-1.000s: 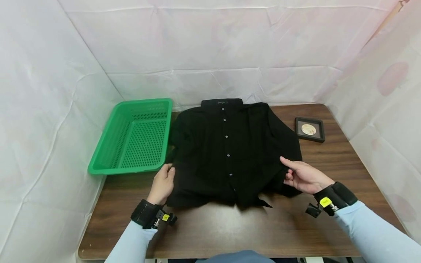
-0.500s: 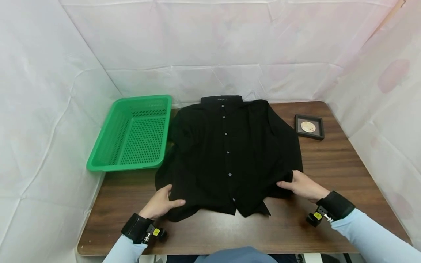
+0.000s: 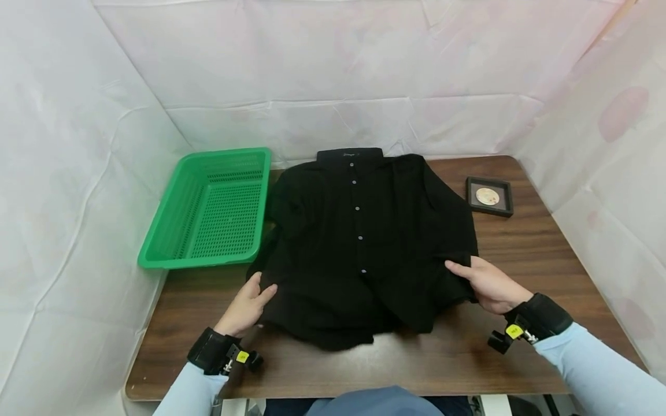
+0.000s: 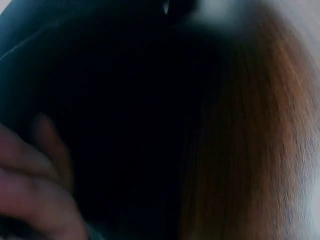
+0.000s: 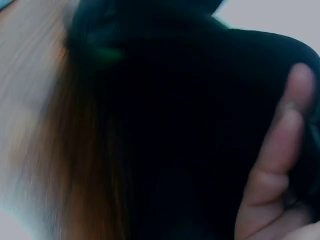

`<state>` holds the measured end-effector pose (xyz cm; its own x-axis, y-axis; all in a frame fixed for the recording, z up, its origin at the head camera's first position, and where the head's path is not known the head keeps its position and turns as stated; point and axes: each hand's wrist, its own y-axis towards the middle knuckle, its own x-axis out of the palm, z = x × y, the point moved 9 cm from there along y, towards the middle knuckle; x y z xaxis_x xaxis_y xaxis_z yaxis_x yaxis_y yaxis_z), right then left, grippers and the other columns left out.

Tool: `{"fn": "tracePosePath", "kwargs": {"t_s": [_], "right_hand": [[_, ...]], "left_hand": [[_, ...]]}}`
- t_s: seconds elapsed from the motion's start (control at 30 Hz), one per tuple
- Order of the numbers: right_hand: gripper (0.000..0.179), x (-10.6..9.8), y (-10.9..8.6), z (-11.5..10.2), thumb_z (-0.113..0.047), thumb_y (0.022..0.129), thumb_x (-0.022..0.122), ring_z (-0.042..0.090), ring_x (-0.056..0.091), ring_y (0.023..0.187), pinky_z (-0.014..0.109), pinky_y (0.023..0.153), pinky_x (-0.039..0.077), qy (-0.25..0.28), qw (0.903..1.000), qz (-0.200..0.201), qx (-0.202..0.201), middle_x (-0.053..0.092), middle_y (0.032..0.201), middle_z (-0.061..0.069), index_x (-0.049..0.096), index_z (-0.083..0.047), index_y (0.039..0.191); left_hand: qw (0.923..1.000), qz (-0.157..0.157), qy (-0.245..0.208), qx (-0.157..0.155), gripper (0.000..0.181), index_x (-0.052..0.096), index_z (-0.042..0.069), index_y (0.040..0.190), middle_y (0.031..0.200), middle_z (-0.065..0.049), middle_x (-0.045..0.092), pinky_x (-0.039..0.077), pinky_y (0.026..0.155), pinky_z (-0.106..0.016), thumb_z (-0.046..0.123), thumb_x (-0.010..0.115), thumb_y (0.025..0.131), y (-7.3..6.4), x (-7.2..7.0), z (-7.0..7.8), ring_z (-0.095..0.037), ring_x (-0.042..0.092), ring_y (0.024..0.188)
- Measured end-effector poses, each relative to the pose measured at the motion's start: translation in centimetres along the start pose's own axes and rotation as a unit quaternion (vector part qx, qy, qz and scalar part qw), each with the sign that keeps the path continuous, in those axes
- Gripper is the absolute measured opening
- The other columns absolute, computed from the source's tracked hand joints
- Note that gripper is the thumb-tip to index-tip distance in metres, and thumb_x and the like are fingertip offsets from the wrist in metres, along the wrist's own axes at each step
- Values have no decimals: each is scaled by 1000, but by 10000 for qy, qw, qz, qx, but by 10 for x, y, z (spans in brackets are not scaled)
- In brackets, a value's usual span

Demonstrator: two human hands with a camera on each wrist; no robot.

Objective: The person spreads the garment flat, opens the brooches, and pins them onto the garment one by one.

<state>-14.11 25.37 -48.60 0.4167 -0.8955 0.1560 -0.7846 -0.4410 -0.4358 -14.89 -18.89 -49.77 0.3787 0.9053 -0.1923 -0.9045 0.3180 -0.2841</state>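
Head view: both hands hold the sides of a black shirt [image 3: 322,237]

Around the shirt, a green basket [image 3: 229,216] stands on the left, its right rim right beside the cloth; whether they touch is hard to tell. Its near corner is close to the left hand [image 3: 243,307]. On the other side, a dark frame [image 3: 503,200] with a pale disc [image 3: 487,196] lies just beside the shirt's sleeve, apart from the right hand [image 3: 491,284]. White sheets [image 3: 343,63] rise behind and at both sides of the wooden table [image 3: 525,248].

The shirt lies on the table between basket and frame, front up, collar [image 3: 350,155] toward the far edge and hem toward the person. Its long axis follows the row of buttons [image 3: 360,237], running almost straight away from the person, with the near end slightly to the right. The hem is wavy and uneven.

Each hand pinches a side of the shirt low down, thumb on top and the other fingers partly hidden by cloth. A small gap shows between left thumb and forefinger; how firm either grip is, I cannot tell. Both wrist views are dark and blurred.
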Motion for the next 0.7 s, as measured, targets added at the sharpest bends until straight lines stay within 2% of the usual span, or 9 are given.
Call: {"fn": "tracePosePath", "kwargs": {"t_s": [0.03, 0.07, 0.13, 0.2, 0.27, 0.43, 0.53, 0.6, 0.7], "right_hand": [[33, -2, 0, 3, -33, 103, 46, 17, 61, 93, 32, 79, 49, -113, 9999, 58, 72, 62, 109, 3, 51, -5, 119], [36, -3, 1, 7, -33, 102, 47, 19, 62, 94, 33, 79, 50, -300, 9994, 81, 122, 63, 110, 7, 50, -2, 121], [44, -3, 1, 14, -31, 101, 50, 20, 61, 100, 33, 82, 50, -812, 9966, 20, 149, 59, 118, 13, 43, 3, 129], [52, -2, 1, 21, -28, 100, 53, 21, 58, 106, 33, 86, 48, -1339, 9909, -86, 146, 54, 127, 18, 37, 7, 135], [57, 0, 1, 25, -24, 99, 55, 24, 57, 107, 35, 84, 49, -1793, 9836, -210, 43, 49, 130, 23, 32, 10, 138], [47, -1, 1, 26, -22, 99, 55, 29, 62, 90, 39, 68, 55, -2295, 9730, -219, -98, 58, 114, 21, 41, 10, 131], [42, -5, 2, 24, -26, 100, 53, 27, 63, 83, 38, 62, 55, -2426, 9701, -50, -15, 63, 101, 15, 47, 8, 123], [43, -12, 2, 22, -32, 100, 53, 23, 62, 74, 36, 58, 54, -2640, 9640, 306, 82, 62, 89, 10, 49, 6, 117], [48, -25, 1, 13, -38, 97, 56, 21, 59, 65, 35, 54, 52, -3051, 9458, 1113, 54, 57, 78, 8, 46, 6, 115]], "left_hand": [[9996, 67, 206, -194, 60, 17, -1, 148, 137, -35, 39, 55, 58, -44, 22, 48, 102, -1, -2, -5, -31, 62, 80], [9979, 134, 532, -342, 63, 17, -2, 148, 138, -33, 39, 55, 60, -43, 22, 51, 101, -3, -3, -9, -26, 61, 83], [9894, 261, 1303, -587, 71, 18, -7, 148, 140, -34, 36, 54, 69, -48, 21, 59, 97, -6, -6, -17, -30, 60, 91], [9814, 208, 1817, -586, 75, 22, -12, 145, 140, -32, 39, 47, 89, -52, 19, 65, 92, -8, -5, -21, -37, 57, 105], [9750, 182, 2161, -484, 74, 32, -11, 141, 136, -26, 48, 39, 101, -51, 17, 72, 86, -10, -2, -23, -36, 47, 124], [9669, 161, 2504, -457, 67, 48, -3, 130, 117, -13, 61, 45, 93, -49, 13, 82, 74, -11, 1, -22, -28, 58, 106], [9560, 287, 2874, -523, 61, 52, -4, 122, 107, -12, 62, 49, 84, -44, 19, 83, 74, -12, 0, -18, -25, 60, 96], [9446, 478, 3197, -574, 52, 55, -3, 110, 94, -10, 62, 50, 71, -39, 26, 81, 77, -14, -1, -14, -22, 60, 82], [9269, 892, 3600, -574, 43, 51, 2, 92, 70, -6, 52, 43, 54, -32, 33, 78, 80, -14, -3, -3, -18, 52, 60]]}}
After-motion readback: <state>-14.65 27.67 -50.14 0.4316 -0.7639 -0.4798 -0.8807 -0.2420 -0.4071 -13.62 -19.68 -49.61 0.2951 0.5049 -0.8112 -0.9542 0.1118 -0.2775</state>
